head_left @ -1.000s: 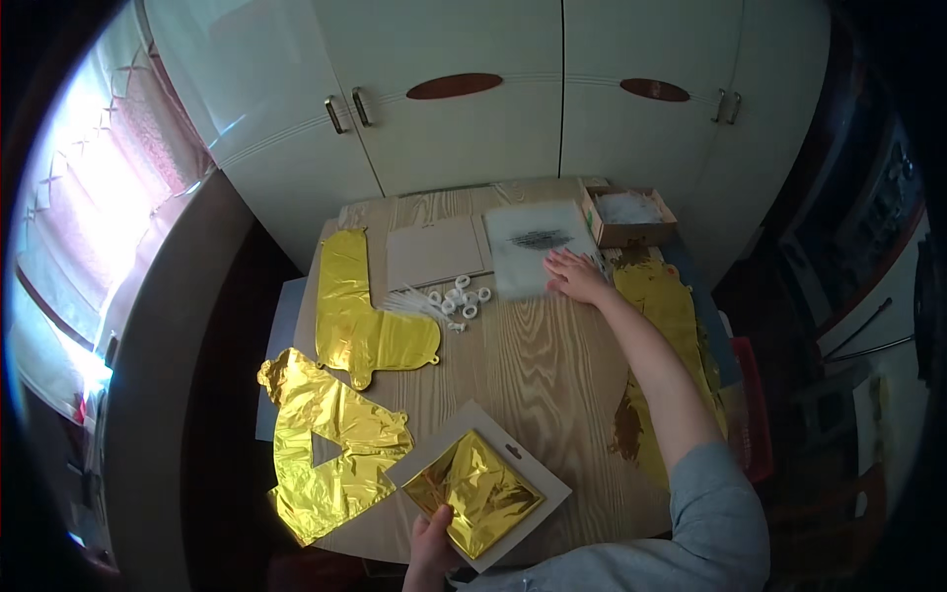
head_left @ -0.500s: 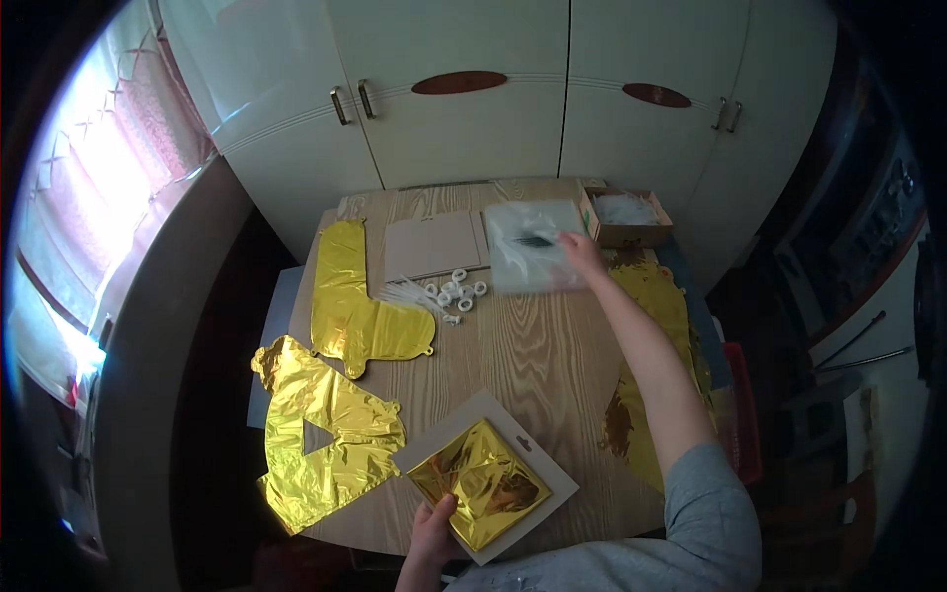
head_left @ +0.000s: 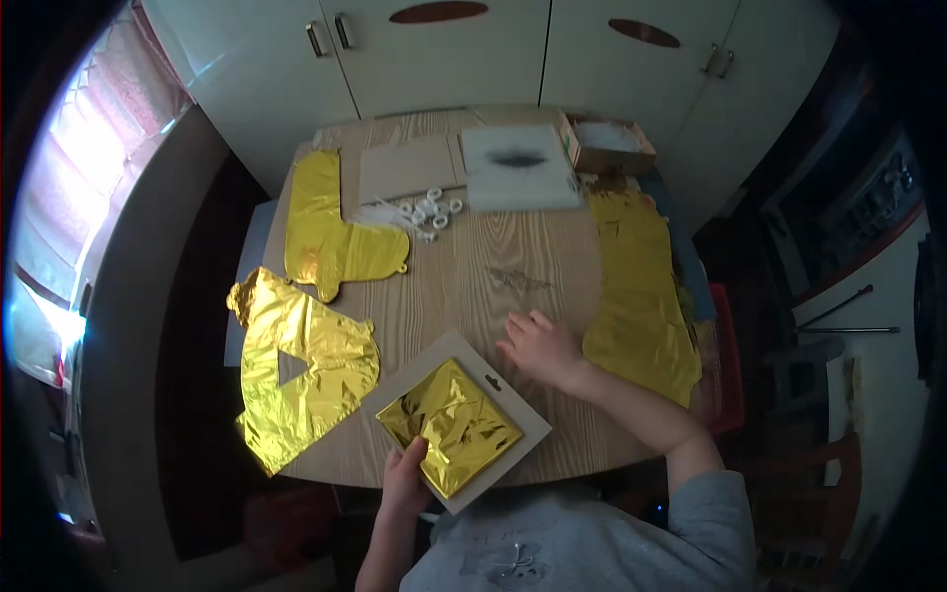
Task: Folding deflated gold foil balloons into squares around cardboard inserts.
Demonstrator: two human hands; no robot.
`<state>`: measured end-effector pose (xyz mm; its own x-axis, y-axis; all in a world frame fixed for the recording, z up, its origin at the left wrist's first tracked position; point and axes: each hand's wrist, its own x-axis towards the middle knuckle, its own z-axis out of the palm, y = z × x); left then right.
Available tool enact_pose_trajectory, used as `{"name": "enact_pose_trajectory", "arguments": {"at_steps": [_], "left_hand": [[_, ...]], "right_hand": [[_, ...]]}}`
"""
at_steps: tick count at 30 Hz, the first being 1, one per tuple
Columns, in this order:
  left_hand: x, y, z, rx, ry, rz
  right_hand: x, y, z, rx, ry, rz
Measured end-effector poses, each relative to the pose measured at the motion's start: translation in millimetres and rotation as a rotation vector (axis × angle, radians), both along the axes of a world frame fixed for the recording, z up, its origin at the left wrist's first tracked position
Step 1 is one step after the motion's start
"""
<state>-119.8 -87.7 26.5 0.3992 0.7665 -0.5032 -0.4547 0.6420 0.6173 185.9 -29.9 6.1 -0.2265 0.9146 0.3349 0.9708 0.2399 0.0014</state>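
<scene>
My left hand [head_left: 404,481] grips a grey cardboard card [head_left: 534,429] with its thumb on top. Lying on that card is a folded gold foil balloon [head_left: 452,424], under the thumb. My right hand [head_left: 541,350] hovers over the wooden table just beyond the card's upper corner, fingers slightly apart and nothing in them. A flat gold foil balloon [head_left: 311,350] with a triangular hole lies left of the card. Farther off is an L-shaped gold foil balloon [head_left: 330,242]. Another gold foil sheet [head_left: 641,291] spreads along the right side, partly behind my right forearm.
Clear plastic bags [head_left: 523,187] with a dark mark lie at the far side, beside flat cardboard sheets [head_left: 406,168]. A small open box [head_left: 614,160] stands at the far right corner. White rings [head_left: 440,222] and thin white sticks [head_left: 380,215] lie near the cardboard. Cabinets [head_left: 444,64] stand behind.
My right hand has let go of the plastic bags and drawn back toward the card. My left hand still holds the card. The view has tilted down.
</scene>
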Motion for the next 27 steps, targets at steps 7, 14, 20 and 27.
{"name": "enact_pose_trajectory", "arguments": {"at_steps": [7,14,20,27], "left_hand": [[2.9,-5.2,-6.3,-0.048,0.094,-0.031],[7.1,-0.8,0.6,-0.071,0.103,-0.052],[3.6,1.6,3.6,-0.06,0.073,-0.067],[9.3,7.5,-0.4,-0.104,0.118,-0.062]], "right_hand": [[-2.9,-7.0,-9.0,0.225,0.196,0.029],[-1.2,-10.1,-7.4,0.042,0.27,-0.006],[10.6,-9.4,1.4,-0.17,0.577,-0.017],[-1.5,-21.6,12.0,-0.275,0.686,-0.029]]}}
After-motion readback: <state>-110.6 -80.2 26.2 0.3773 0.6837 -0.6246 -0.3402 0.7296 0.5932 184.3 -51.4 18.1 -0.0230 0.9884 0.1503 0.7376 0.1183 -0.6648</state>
